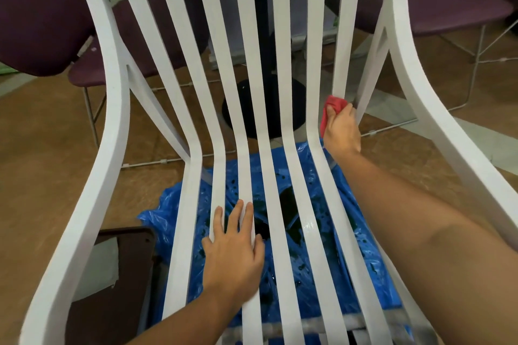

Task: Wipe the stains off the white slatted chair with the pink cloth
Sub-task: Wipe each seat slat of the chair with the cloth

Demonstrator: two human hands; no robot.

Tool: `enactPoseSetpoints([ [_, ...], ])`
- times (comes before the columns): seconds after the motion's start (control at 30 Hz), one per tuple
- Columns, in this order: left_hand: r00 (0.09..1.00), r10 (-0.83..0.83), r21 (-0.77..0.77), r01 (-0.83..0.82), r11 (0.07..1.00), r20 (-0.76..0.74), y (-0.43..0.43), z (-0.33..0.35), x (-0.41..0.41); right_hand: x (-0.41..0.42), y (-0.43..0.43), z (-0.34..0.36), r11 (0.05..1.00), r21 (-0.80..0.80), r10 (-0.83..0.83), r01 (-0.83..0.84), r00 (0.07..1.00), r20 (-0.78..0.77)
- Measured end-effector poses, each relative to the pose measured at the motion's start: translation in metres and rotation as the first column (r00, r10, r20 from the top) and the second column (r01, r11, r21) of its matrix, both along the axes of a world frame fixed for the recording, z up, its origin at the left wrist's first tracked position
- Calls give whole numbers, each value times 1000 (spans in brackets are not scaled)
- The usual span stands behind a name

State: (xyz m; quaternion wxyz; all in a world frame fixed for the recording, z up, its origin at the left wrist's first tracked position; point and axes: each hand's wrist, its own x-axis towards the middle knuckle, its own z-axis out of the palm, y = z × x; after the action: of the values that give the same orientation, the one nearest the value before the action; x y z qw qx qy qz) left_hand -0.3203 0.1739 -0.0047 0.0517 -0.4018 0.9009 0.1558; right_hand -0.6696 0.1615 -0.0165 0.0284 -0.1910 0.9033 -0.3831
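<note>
The white slatted chair (115,126) fills the view, its long slats running from the seat up into the backrest. My right hand (342,129) is shut on the pink cloth (332,109) and presses it against the rightmost slat where seat and back meet. My left hand (234,249) lies flat, fingers spread, on the middle seat slats. No stain shows clearly on the slats from here.
A blue plastic sheet (361,269) with dark wet spots lies under the seat. A black table pedestal (263,103) stands behind the chair. Purple chairs (42,25) stand at the left and right. A dark brown object (126,260) sits on the floor at lower left.
</note>
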Motion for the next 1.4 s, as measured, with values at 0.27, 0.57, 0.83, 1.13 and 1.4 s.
enactPoseSetpoints([
  [0.27,1000,2,-9,-2,1000,-4,-1,-3,0,0,-7,-3,999,-38,-2,0,999,-47],
  [0.57,1000,-1,-8,1,1000,-11,-1,-2,1,14,12,-8,919,392,-9,-43,991,130],
  [0.83,1000,-10,-14,10,1000,-14,0,2,2,46,51,1,876,481,-32,-46,988,153],
  [1.13,1000,-7,-15,6,1000,-18,-2,0,3,97,117,7,892,451,-24,-45,989,146],
  [1.4,999,10,-11,-10,1000,-46,1,2,6,155,182,20,874,486,-41,-26,991,127],
])
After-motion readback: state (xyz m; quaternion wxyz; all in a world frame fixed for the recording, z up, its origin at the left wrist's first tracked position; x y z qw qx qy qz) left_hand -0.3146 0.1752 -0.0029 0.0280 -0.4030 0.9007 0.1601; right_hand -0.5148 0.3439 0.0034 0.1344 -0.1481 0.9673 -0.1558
